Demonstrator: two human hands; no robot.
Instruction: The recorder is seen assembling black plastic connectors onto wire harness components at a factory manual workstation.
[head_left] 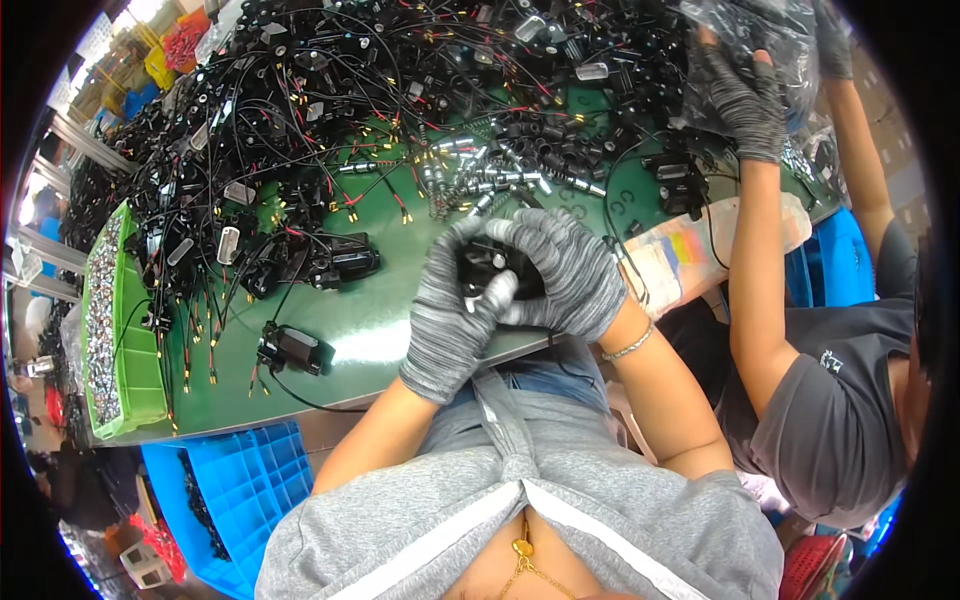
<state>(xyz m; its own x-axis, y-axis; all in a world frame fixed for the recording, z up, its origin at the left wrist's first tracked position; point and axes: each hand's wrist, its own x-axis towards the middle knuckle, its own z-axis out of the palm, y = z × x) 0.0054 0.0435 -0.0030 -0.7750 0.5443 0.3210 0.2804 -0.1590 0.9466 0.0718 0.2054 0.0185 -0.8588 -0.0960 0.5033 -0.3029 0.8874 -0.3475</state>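
Note:
Close to the table's front edge, both my hands, in grey striped gloves, are wrapped round one black plastic part [484, 262] with a cable. My left hand [448, 310] grips its left side, with the thumb laid across the front. My right hand [572, 268] curls over its top and right side. Much of the part is hidden by my fingers. Just beyond my hands lies a pile of silver metal pins with springs [470, 170]. To the left, a similar black part with a cable [295, 348] rests on the green table [375, 330].
A large heap of black wired parts [300, 110] covers the table's far side. At the left edge stands a green bin [140, 350] of small metal pieces; a blue crate [235, 490] is below. On the right, a co-worker's gloved hand [745, 105] handles a clear plastic bag [790, 50].

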